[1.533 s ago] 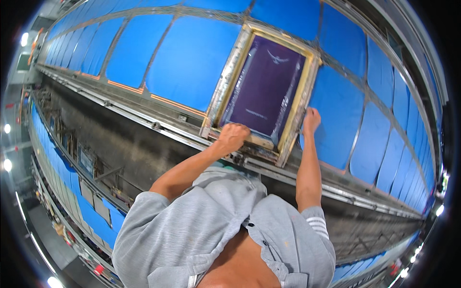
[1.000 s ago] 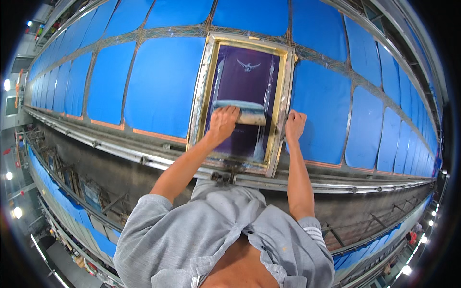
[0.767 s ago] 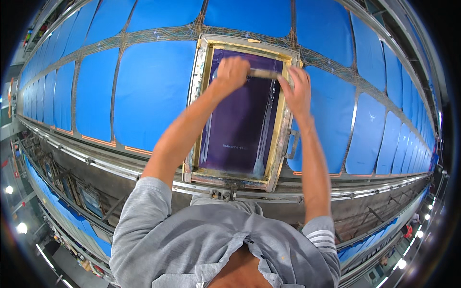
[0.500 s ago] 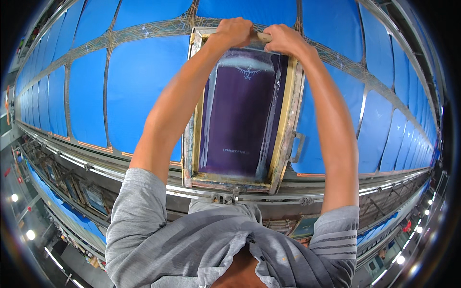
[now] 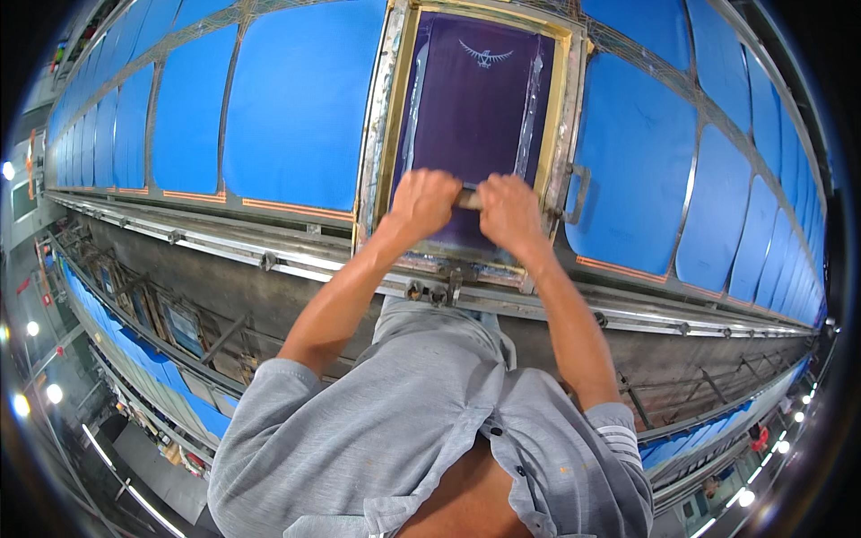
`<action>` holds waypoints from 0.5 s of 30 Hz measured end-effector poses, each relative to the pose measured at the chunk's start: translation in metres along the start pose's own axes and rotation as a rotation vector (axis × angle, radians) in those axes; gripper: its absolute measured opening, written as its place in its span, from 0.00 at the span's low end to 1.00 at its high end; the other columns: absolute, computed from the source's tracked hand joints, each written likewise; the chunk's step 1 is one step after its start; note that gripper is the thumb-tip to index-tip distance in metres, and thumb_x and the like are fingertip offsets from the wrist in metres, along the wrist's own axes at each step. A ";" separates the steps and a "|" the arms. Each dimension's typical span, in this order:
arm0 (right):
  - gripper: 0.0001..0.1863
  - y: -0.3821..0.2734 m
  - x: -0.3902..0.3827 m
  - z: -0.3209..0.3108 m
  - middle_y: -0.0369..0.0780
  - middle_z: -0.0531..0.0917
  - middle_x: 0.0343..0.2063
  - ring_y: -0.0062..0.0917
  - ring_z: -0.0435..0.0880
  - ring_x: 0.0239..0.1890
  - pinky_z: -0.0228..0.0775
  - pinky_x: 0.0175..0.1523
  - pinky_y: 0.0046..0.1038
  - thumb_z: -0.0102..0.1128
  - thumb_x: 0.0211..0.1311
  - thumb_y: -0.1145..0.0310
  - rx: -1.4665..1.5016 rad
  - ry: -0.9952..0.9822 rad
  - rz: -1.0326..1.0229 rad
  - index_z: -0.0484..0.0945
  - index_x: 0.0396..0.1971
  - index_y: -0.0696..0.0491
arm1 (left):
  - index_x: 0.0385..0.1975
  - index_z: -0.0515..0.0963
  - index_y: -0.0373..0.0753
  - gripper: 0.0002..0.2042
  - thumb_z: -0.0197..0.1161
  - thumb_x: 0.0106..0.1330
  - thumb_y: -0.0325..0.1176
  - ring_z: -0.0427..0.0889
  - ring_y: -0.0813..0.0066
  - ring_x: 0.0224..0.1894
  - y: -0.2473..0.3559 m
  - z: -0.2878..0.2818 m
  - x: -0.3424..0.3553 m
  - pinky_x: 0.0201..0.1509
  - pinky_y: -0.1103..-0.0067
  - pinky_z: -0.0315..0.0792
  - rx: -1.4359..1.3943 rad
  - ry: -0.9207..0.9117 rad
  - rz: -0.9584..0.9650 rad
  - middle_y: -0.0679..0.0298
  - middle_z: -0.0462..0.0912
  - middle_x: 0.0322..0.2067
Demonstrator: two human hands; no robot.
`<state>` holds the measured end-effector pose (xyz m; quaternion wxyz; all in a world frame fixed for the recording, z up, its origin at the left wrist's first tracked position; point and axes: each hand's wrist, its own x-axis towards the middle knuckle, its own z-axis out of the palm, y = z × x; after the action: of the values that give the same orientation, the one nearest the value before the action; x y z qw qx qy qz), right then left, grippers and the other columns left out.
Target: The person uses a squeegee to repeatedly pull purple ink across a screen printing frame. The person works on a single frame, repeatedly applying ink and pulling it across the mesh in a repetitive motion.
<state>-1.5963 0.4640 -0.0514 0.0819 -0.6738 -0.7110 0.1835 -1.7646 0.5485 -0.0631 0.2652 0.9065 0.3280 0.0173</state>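
Note:
A screen-printing frame [image 5: 567, 108] with metal and yellow edges lies on a long table [image 5: 181, 195]. Its screen [image 5: 471, 108] is dark purple, with a pale winged emblem near the far end and clear glossy streaks down both sides. Over the lower part of the screen, my left hand [image 5: 423, 204] and my right hand [image 5: 509, 211] are both closed round a squeegee [image 5: 468, 199], side by side, with a short stretch of it showing between them. Its blade is hidden. A metal handle [image 5: 580, 193] sticks out from the frame's right side.
Rows of blue panels [image 5: 296, 108] cover the table on both sides of the frame. A metal rail [image 5: 215, 250] with fittings runs along the near edge, between table and my body. Below left, another long rack [image 5: 161, 359] holds blue panels. Ceiling lights and clutter show at the rim.
My right hand came from the frame's side onto the squeegee. Both hands carried it to the far end, then drew it back toward me to the screen's lower part.

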 end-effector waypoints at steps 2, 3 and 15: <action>0.04 -0.025 -0.039 0.013 0.43 0.80 0.28 0.37 0.82 0.37 0.73 0.55 0.42 0.57 0.49 0.74 0.040 -0.011 0.021 0.80 0.25 0.55 | 0.21 0.82 0.39 0.02 0.63 0.48 0.25 0.85 0.51 0.30 0.013 0.015 -0.045 0.34 0.62 0.77 -0.035 -0.004 -0.022 0.53 0.84 0.25; 0.04 -0.034 -0.054 0.019 0.42 0.80 0.28 0.37 0.82 0.38 0.72 0.56 0.43 0.57 0.49 0.74 0.045 -0.011 0.027 0.81 0.25 0.55 | 0.21 0.82 0.39 0.02 0.63 0.48 0.25 0.85 0.51 0.30 0.018 0.020 -0.059 0.34 0.61 0.77 -0.042 0.021 -0.006 0.53 0.84 0.25; 0.09 0.068 0.106 -0.045 0.46 0.85 0.31 0.45 0.85 0.37 0.78 0.44 0.44 0.58 0.46 0.69 0.007 -0.128 0.096 0.83 0.28 0.54 | 0.27 0.86 0.41 0.06 0.64 0.52 0.29 0.86 0.49 0.36 -0.030 -0.049 0.121 0.40 0.61 0.79 0.122 -0.057 -0.008 0.49 0.85 0.30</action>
<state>-1.5252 0.5774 -0.0497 0.0296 -0.6937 -0.6811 0.2323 -1.6974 0.6635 -0.0529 0.2186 0.9198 0.3245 -0.0295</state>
